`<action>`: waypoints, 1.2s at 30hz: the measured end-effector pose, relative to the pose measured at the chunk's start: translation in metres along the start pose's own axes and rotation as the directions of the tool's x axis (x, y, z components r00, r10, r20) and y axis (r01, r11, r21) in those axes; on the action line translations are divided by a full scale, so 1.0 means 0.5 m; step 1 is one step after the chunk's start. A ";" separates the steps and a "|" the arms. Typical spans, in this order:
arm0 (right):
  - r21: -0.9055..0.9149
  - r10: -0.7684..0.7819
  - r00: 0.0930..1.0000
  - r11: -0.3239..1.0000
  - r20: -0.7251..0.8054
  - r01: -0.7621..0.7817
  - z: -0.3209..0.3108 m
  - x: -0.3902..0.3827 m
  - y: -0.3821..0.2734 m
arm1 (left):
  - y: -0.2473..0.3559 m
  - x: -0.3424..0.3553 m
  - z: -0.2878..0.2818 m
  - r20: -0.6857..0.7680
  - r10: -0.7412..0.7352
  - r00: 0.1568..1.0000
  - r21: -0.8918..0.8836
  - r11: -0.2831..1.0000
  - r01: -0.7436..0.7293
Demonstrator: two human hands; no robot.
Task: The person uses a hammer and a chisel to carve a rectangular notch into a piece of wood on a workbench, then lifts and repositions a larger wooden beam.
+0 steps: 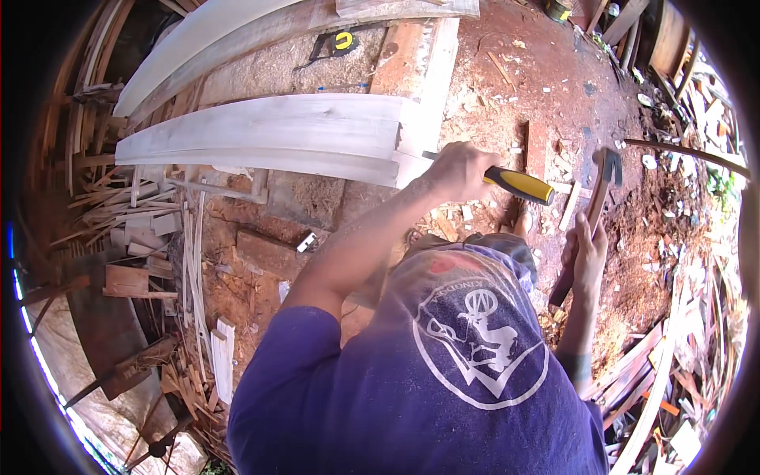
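My left hand (461, 172) is closed round a chisel with a yellow and black handle (526, 187). The chisel's dark blade pokes out on the left of the fist, close to the cut end of a pale, curved wooden plank (269, 136); whether it touches the wood I cannot tell. Off to the right, my right hand (587, 247) grips a claw hammer (600, 198) by its wooden handle. The hammer's head points up and away, apart from the chisel.
Another long curved plank (218, 39) lies beyond the first. A black and yellow tape measure (342, 41) rests on the boards between them. Wood chips and sawdust cover the reddish ground (507, 87). Thin offcuts pile up at left (146, 222) and at lower right (637, 380).
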State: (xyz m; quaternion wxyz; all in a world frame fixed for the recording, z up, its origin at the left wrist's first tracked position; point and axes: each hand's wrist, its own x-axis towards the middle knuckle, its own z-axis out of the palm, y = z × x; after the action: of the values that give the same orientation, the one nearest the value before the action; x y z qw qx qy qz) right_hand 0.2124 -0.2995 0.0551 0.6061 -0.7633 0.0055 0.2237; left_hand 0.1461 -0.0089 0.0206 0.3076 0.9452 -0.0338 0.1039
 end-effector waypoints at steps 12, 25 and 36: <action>0.140 0.190 0.980 0.973 -0.054 -0.181 -0.004 -0.037 0.095 | -0.074 0.036 -0.013 0.037 0.040 0.998 0.120 0.992 -0.044; 0.170 0.041 0.944 0.985 -0.326 0.016 -0.091 0.012 0.066 | -0.078 0.059 -0.017 0.104 -0.126 0.987 0.175 0.979 0.106; -0.061 -0.053 0.976 0.996 0.211 0.068 0.112 0.016 0.131 | -0.074 0.080 -0.024 0.058 -0.212 0.976 0.203 0.959 0.196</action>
State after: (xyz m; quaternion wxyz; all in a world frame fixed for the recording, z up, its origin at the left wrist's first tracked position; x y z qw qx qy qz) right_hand 0.1826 -0.2630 -0.0175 0.5834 -0.7555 -0.0893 0.2844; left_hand 0.1878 0.0281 0.0176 0.2203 0.9728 0.0619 0.0367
